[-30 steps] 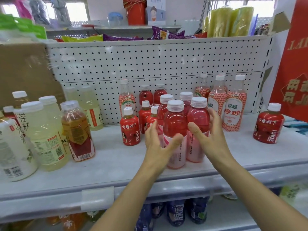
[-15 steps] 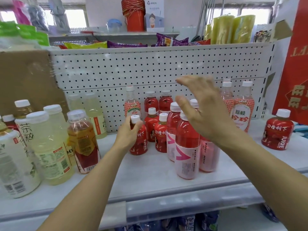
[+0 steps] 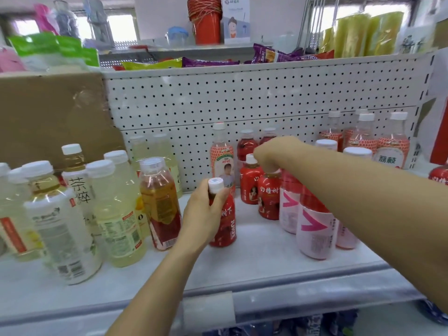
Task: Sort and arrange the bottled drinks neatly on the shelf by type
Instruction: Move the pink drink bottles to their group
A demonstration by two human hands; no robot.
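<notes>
Bottled drinks stand in loose groups on the shelf (image 3: 254,263) in the head view, the only one I have. Pale yellow bottles (image 3: 118,214) crowd the left, pink-labelled bottles (image 3: 314,229) stand front right, and tall lychee-patterned bottles (image 3: 390,151) line the back right. My left hand (image 3: 201,217) has its fingers wrapped round the upper part of a small red juice bottle (image 3: 226,224). That bottle seems to rest on the shelf apart from its kind, near an amber bottle (image 3: 160,204). My right hand (image 3: 274,154) reaches across above the pink ones, fingers curled down over the cap of a second red bottle (image 3: 268,200), apparently pinching it. A third red bottle (image 3: 248,185) stands just behind it. I judge both grips serve one end: pulling the red juices into one cluster. A lone lychee bottle (image 3: 221,156) at the back stands well apart from its group, so the sorting looks unfinished.
</notes>
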